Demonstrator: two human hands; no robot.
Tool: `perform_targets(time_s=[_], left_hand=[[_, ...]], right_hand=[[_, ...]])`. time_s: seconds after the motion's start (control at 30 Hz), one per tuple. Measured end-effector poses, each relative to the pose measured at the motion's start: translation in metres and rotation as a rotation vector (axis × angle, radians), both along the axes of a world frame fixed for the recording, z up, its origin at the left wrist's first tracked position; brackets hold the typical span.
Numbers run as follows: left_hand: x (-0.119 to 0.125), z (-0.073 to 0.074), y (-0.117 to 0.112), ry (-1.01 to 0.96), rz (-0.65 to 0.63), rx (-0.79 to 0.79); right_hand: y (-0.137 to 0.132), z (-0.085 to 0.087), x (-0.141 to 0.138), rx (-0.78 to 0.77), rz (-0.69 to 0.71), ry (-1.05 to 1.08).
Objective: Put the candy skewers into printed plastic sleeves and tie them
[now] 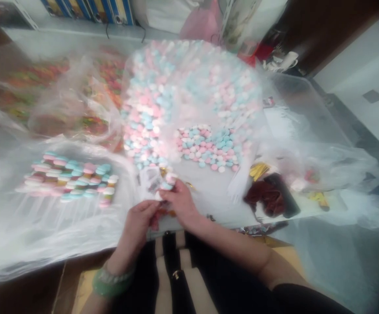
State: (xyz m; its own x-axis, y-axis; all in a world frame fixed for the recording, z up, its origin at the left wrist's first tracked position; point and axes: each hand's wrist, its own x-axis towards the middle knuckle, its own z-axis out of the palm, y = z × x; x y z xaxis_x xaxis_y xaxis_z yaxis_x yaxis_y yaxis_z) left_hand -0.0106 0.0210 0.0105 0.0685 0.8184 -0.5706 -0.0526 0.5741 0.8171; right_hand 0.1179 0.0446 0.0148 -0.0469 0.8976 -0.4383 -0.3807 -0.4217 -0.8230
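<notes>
My right hand (180,203) pinches a small pastel candy piece (167,183), with a clear cellophane wrapper (150,179) just beyond it. My left hand (139,224) sits close by, its fingers closed on a small reddish item (158,216), too blurred to name. Straight ahead, a large heap of pink, blue and white round candies (146,117) lies under clear plastic film. A smaller heap of the same candies (207,148) is nearer my right hand. Further left, the candies stand in neat rows on white sticks (68,176).
Bags of red and orange sweets (35,83) lie at the far left. To the right are yellow twist ties (258,171), a dark red bundle (263,198), a black flat object (283,194) and a clear plastic bin (307,109). Books (87,8) stand behind.
</notes>
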Motion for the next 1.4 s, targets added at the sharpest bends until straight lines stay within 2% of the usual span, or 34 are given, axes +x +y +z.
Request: perform_targets(time_s=[0.1,0.13,0.23,0.3,0.4,0.57,0.7,0.83,1.0,1.07,1.13,1.2,1.23,1.33,1.4], left_hand=[[-0.001,-0.005,0.002,0.120,0.074,0.056],[-0.002,-0.006,0.004,0.105,0.096,0.031],[-0.004,-0.004,0.009,0.015,0.183,-0.066],[-0.003,-0.002,0.012,-0.025,0.192,-0.098],[0.001,-0.001,0.014,-0.082,0.158,-0.141],[-0.002,0.000,0.017,-0.071,0.200,-0.158],[-0.002,0.001,0.019,-0.099,0.194,-0.171],[0.002,0.000,0.018,-0.141,0.150,-0.194],[-0.002,-0.002,0.018,-0.157,0.157,-0.195],[-0.004,-0.002,0.017,-0.159,0.159,-0.184],[-0.004,-0.002,0.017,-0.157,0.156,-0.188],[-0.002,-0.001,0.017,-0.156,0.151,-0.197],[-0.001,-0.001,0.017,-0.155,0.150,-0.202],[0.007,-0.001,0.017,-0.150,0.161,-0.197],[0.010,0.000,0.017,-0.141,0.172,-0.180]], right_hand=[[-0.002,-0.007,0.022,0.072,0.044,-0.234],[-0.003,-0.010,0.034,0.095,0.075,-0.398],[-0.003,-0.023,0.068,0.159,0.074,-1.083],[-0.002,-0.033,0.083,0.181,0.184,-1.368],[0.000,-0.045,0.090,0.242,0.315,-1.523],[0.000,-0.040,0.091,0.242,0.296,-1.608],[0.003,-0.028,0.099,0.253,0.343,-1.544],[0.010,-0.016,0.103,0.240,0.274,-1.384],[0.012,-0.011,0.100,0.186,0.308,-1.255],[0.011,-0.011,0.099,0.239,0.277,-1.218],[0.011,-0.009,0.096,0.337,0.183,-1.178],[0.010,-0.005,0.086,0.386,0.102,-1.055],[0.010,-0.002,0.078,0.383,0.106,-0.945],[0.008,0.002,0.046,0.355,0.275,-0.546],[0.007,-0.002,0.026,0.335,0.342,-0.471]])
